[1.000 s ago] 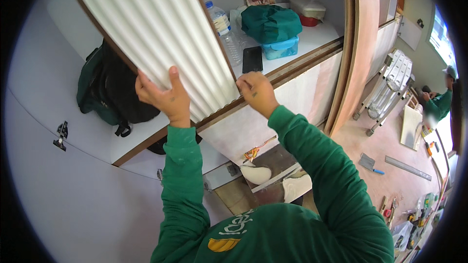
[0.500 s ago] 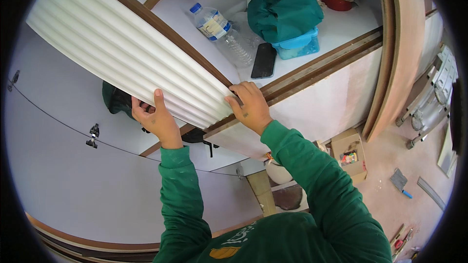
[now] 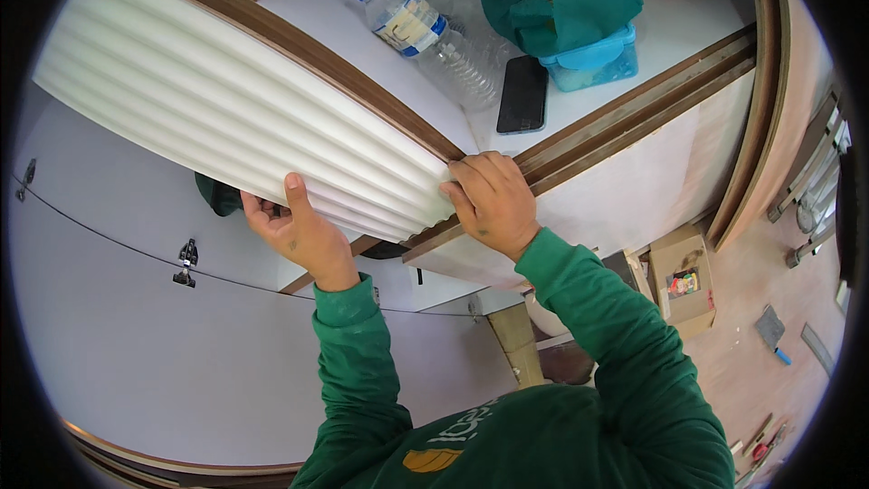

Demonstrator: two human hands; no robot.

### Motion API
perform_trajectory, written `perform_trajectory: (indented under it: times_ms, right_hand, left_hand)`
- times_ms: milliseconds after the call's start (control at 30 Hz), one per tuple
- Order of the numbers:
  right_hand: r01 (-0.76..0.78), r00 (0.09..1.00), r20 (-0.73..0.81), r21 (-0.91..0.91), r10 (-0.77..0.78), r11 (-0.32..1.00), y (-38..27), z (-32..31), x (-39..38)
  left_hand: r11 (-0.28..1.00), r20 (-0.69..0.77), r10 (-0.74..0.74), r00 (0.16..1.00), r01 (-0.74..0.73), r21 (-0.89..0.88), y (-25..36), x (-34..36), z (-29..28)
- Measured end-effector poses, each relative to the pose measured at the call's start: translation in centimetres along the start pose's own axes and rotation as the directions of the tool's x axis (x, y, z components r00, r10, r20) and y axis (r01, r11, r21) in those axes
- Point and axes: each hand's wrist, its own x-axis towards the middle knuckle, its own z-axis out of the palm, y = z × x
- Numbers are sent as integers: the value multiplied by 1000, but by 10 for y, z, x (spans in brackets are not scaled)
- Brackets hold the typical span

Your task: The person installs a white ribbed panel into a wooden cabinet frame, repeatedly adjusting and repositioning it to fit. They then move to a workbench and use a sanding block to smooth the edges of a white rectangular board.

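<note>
White ribbed panel (image 3: pixel 244 109): runs alongside the brown wooden strip (image 3: pixel 299 47), is pinched at its near edge between thumb and fingers of the left hand (image 3: pixel 306 237), and ends beside the curled right hand (image 3: pixel 498 204); cannot tell whether pinching panel or strip there.

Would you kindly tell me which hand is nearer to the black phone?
Right: the right hand is just below the phone in view; the left hand is farther, lower left.

You stand in a room under fit-out: open cabinet (image 3: pixel 706 14) at one o'clock, exposed hinges (image 3: pixel 186 263) at nine, wooden panels (image 3: pixel 789 100) toward two, scraper (image 3: pixel 769 326) and hand tools (image 3: pixel 760 453) near four.
</note>
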Motion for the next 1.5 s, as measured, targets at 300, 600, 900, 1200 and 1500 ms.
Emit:
perform_trajectory:
  times_ms: [300,600,900,1200,1500]
  right_hand:
    - [-39,999,29,-34,40,999,-4,5,-1]
    - [2,1000,13,-97,-1,995,-9,-5,2]
    - [-1,999,50,-69,5,998,-13,-3,1]
    - [6,997,73,-74,-1,997,-5,-2,-5]
    - [18,998,62,-78,-13,997,-6,-1,-7]
  left_hand:
    - [998,-42,-24,999,27,63,-1,1,-4]
    - [579,177,680,711,-670,464,60,91,-10]
    - [697,-22,526,850,-416,584,159,263,23]
    - [948,-39,282,959,-272,167,149,312,18]
    - [900,-89,311,946,-263,347,161,300,19]
